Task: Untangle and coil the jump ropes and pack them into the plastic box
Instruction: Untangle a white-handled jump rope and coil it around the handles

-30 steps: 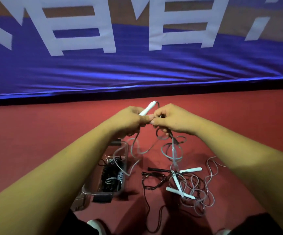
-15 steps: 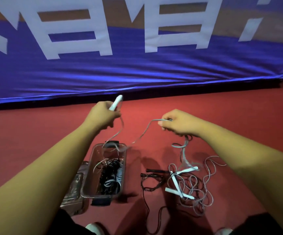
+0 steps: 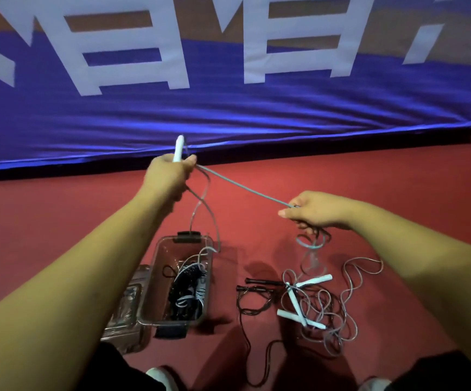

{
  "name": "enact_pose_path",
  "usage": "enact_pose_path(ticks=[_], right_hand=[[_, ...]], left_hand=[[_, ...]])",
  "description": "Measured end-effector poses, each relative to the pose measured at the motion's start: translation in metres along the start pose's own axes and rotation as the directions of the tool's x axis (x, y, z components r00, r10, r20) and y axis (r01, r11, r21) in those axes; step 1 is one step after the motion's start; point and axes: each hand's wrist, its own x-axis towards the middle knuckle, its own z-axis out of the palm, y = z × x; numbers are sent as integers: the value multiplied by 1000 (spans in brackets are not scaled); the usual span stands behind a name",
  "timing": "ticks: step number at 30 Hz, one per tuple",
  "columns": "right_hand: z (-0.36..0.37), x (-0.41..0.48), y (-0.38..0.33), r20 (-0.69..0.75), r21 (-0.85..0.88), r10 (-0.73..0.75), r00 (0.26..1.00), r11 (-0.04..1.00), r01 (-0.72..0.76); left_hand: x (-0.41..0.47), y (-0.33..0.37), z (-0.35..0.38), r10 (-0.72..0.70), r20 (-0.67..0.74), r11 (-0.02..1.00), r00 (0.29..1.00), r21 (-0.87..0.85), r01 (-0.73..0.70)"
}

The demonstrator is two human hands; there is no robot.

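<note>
My left hand [image 3: 169, 173] grips a white jump-rope handle [image 3: 178, 148] that sticks up out of the fist, with loops of clear cord hanging below it. The cord [image 3: 245, 187] runs taut from that hand down to my right hand [image 3: 316, 211], which pinches it. Below my right hand the cord drops into a tangle of clear ropes [image 3: 327, 314] with white handles [image 3: 313, 280] on the red floor. A black jump rope [image 3: 252, 300] lies left of the tangle. The clear plastic box [image 3: 158, 280] stands on the floor under my left forearm and holds coiled black and white ropes [image 3: 189, 289].
The box's clear lid [image 3: 124, 314] lies on the floor left of the box. A blue banner [image 3: 228, 114] with white lettering hangs along the far edge of the red floor. My shoes [image 3: 161, 376] show at the bottom of the view.
My hands were together at the handle and have drawn apart. The left hand rose up and left with the handle, the right dropped to the right, and the cord between them is now stretched straight.
</note>
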Motion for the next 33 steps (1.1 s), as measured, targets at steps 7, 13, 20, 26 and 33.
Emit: enact_pose_path(ticks=[7, 13, 20, 26, 33], right_hand=[[8, 0, -21, -50, 38, -143, 989, 989, 145], [12, -1, -52, -82, 238, -270, 959, 930, 282], [11, 6, -31, 11, 253, -224, 975, 944, 214], [-2, 6, 18, -2, 29, 19, 1000, 999, -19], [10, 2, -30, -131, -54, -176, 976, 984, 170]], left_hand=[[-14, -10, 10, 89, 179, 929, 980, 341, -147], [-51, 5, 38, -41, 647, 996, 761, 85, -19], [-31, 10, 34, 0, 263, 992, 965, -125, 34], [14, -11, -21, -53, -130, 992, 990, -119, 38], [-16, -8, 23, 133, 220, 878, 966, 427, -218]])
